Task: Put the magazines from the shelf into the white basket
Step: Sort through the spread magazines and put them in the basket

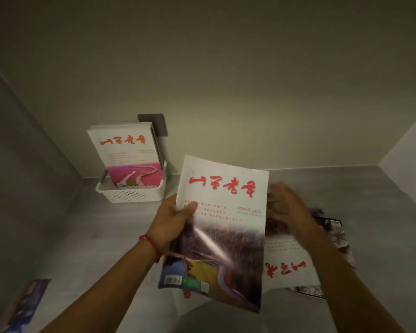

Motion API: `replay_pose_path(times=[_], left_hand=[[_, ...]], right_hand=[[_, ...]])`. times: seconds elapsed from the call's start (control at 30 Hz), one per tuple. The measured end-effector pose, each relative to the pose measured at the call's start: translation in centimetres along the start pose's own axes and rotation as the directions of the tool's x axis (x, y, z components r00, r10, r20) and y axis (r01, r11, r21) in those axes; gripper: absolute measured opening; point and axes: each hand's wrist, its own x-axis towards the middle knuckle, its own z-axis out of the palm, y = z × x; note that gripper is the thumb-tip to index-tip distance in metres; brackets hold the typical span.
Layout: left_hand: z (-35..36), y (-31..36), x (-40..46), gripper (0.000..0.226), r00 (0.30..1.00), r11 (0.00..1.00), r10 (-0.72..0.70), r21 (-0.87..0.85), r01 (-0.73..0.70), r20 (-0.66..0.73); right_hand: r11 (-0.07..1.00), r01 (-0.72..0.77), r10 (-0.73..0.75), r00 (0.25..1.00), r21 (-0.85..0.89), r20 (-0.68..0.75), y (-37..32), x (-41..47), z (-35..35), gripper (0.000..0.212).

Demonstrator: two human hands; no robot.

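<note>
Item 1. Held magazine (222,227): white cover with a red title above a landscape photograph. It is gripped at its left edge by the left hand (172,221), the thumb laid across the cover and the fingers (190,209) closed on it from behind. It is carried above the shelf (101,227), at centre, between the pile and the basket. The long axis runs near to far, title end far and tilted up, cover towards the camera. A one-edge grip is judged to leave the lower end free to be dropped into the basket.

Item 2. Right hand (286,207): blurred, just right of the held magazine and over the pile. The fingers appear loosely spread; nothing can be seen gripped in them.

Item 3. White basket (132,193): perforated, set at the far left of the shelf against the back wall. Several magazines (127,155) are stood upright in it, title uppermost, leaning back; the wall is judged to keep them from toppling.

Item 4. Remaining pile (291,255): magazines lying flat at the near right, the top one with its title towards the near edge, reversed relative to the held copy.

Item 5. Stray magazine (24,304): dark blue cover, lying flat at the near left, well apart from the others.
</note>
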Motion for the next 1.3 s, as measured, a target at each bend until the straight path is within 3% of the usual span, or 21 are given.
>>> replay_pose_path(times=[0.07, 0.17, 0.23, 0.3, 0.37, 0.47, 0.63, 0.8, 0.97, 1.3], left_hand=[[-1.0, -0.2, -0.3, 0.019, 0.999, 0.996, -0.046, -0.082, 0.046, 0.005], [-2.8, -0.8, -0.4, 0.022, 0.994, 0.99, -0.105, -0.1, 0.103, -0.018], [-4.3, -1.1, -0.4, 0.025, 0.992, 0.989, -0.12, -0.09, 0.117, -0.032], [-6.1, -1.2, -0.4, 0.028, 0.994, 0.991, -0.103, -0.09, 0.1, -0.03], [-8.2, -1.0, -0.4, 0.031, 0.998, 0.995, -0.058, -0.077, 0.056, -0.024], [-11.5, -0.9, 0.1, 0.035, 0.997, 0.997, -0.057, -0.052, 0.054, -0.059], [-17.6, -0.9, 2.7, 0.03, 0.97, 0.96, -0.008, 0.271, 0.075, -0.242], [-24.0, 0.6, 7.3, 0.027, 0.908, 0.922, 0.152, 0.387, 0.013, -0.39], [-28.9, 2.3, 11.8, 0.023, 0.887, 0.952, 0.177, 0.303, -0.045, -0.426], [-31.5, -3.6, 18.1, 0.014, 0.913, 0.991, -0.133, -0.021, 0.136, -0.386]], right_hand=[[0.966, -0.146, 0.094, 0.968, 0.215, 0.233, 2.4, -1.1, 2.1, 0.051], [0.934, -0.131, -0.006, 0.926, 0.333, 0.378, 3.1, -1.8, 5.6, 0.045], [0.948, -0.087, -0.03, 0.934, 0.306, 0.356, 2.4, -1.3, 7.4, 0.044], [0.997, 0.022, -0.042, 0.955, 0.071, 0.295, 1.7, -0.3, 8.6, 0.038], [0.968, 0.167, -0.1, 0.941, -0.186, 0.325, 1.0, 0.6, 10.0, 0.034], [0.931, 0.258, -0.154, 0.92, -0.259, 0.361, -0.4, 2.2, 13.0, 0.026], [0.791, 0.39, -0.302, 0.919, -0.471, 0.255, -2.5, 6.1, 19.0, 0.017], [0.623, 0.49, -0.441, 0.864, -0.61, 0.244, -6.1, 10.3, 25.2, 0.02], [0.62, 0.48, -0.48, 0.858, -0.621, 0.183, -7.9, 14.5, 31.0, 0.025], [0.662, 0.311, -0.362, 0.929, -0.682, 0.073, -2.8, 21.3, 35.4, 0.021]])
